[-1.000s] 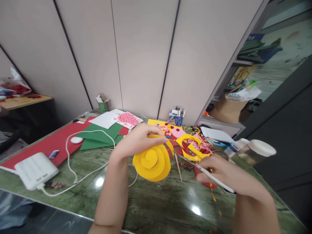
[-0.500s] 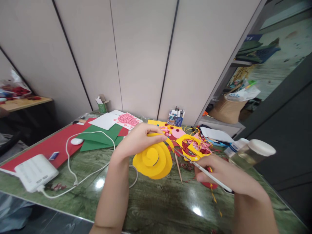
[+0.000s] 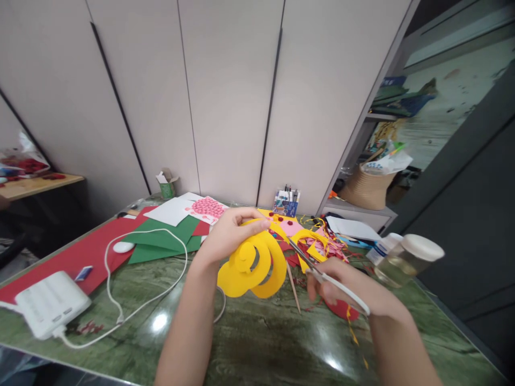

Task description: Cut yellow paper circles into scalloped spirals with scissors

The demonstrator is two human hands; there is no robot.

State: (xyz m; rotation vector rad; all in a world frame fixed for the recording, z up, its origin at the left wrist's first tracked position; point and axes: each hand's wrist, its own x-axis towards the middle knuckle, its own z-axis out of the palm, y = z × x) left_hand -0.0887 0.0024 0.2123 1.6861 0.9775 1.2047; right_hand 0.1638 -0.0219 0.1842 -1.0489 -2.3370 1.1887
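While hands [image 3: 233,233] grip yellow paper [image 3: 243,259] and scissors [image 3: 318,274], a jar [image 3: 410,260] apparently holds liquid [image 3: 395,272].

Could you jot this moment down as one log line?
Left hand: holding yellow paper spiral | Right hand: holding scissors, tips near the spiral's strip | Table: wooden stick, green paper

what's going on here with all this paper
A person's left hand holds a yellow paper spiral above a green table, its coils hanging partly apart. The right hand holds white-handled scissors, with the blades at the loose outer strip; whether they are biting into it is hard to tell. A wooden stick lies on the table between the hands, and colourful paper scraps lie heaped just beyond the scissors.
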